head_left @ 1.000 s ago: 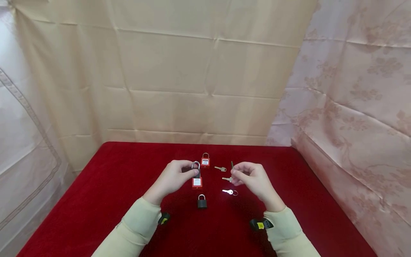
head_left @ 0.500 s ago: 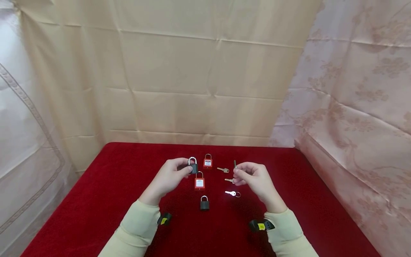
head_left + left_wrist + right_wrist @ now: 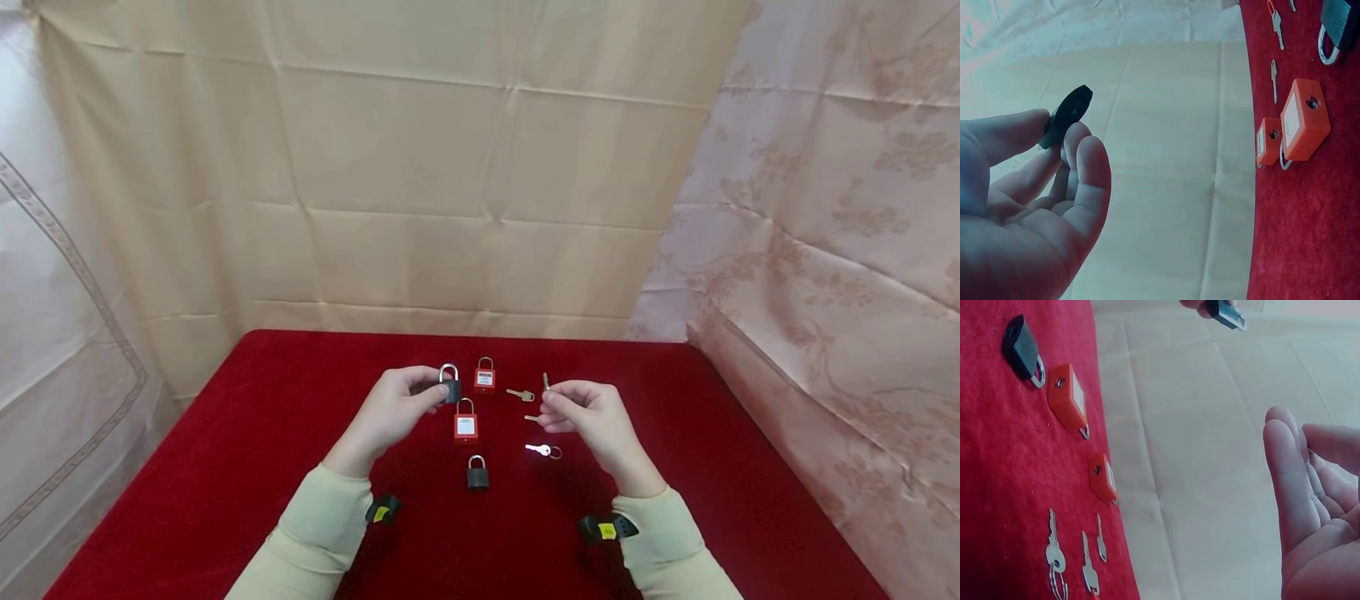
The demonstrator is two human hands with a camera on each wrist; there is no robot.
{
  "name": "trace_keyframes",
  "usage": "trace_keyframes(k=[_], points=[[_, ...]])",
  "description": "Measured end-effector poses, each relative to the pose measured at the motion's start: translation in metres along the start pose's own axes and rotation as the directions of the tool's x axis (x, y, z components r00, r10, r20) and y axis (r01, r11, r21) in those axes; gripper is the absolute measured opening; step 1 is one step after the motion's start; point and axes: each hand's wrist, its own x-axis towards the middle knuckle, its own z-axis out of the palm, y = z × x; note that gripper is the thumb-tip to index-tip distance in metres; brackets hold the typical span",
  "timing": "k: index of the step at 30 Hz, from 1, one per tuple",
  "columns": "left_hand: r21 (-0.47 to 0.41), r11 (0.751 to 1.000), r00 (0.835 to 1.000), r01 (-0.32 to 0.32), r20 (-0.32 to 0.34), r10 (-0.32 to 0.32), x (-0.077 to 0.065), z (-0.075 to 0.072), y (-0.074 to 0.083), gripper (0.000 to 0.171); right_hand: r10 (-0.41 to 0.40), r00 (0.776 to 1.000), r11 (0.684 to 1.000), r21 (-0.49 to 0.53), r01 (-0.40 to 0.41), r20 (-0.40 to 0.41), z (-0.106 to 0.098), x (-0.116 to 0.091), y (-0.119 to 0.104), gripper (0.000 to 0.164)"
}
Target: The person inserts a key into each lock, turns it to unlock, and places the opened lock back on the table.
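Note:
My left hand (image 3: 392, 410) pinches a black padlock (image 3: 452, 392) by its body between thumb and fingers, its silver shackle pointing up. The left wrist view shows this padlock (image 3: 1074, 106) nearly edge-on at the fingertips. Across from it, my right hand (image 3: 592, 412) pinches a small brass-coloured key (image 3: 546, 381), which sticks up from the fingertips. In the right wrist view the fingers of the right hand (image 3: 1316, 481) hide that key. A gap separates the held padlock and the held key.
On the red cloth (image 3: 300, 517) stand a far red padlock (image 3: 484, 378), a nearer red padlock (image 3: 466, 427) and a black padlock (image 3: 477, 477). To their right lie a key (image 3: 520, 395), a second key (image 3: 531, 418) partly behind the right hand, and a key with a ring (image 3: 540, 450).
The left hand has shifted slightly left and turned the black padlock, uncovering the nearer red padlock behind it. The right hand keeps its pinch on the key, whose tilt has changed slightly.

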Motion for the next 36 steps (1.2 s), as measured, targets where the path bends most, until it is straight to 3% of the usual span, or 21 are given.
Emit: trace_keyframes(k=[18,27,36], points=[[-0.025,0.999,0.999,0.045,-0.016,-0.045,0.002,0.0,-0.002,0.016,0.108,0.994,0.991,0.077,-0.108,0.009,0.03,-0.001,0.008,0.026],[-0.033,0.998,0.998,0.059,-0.02,-0.06,0.002,0.0,-0.002,0.016,0.144,0.984,0.986,0.068,-0.152,0.105,0.046,-0.007,0.012,0.025],[-0.054,0.997,0.999,0.047,-0.008,-0.047,0.003,0.005,-0.003,0.014,0.2,0.954,0.972,0.078,-0.222,0.223,0.064,-0.012,0.013,0.027]])
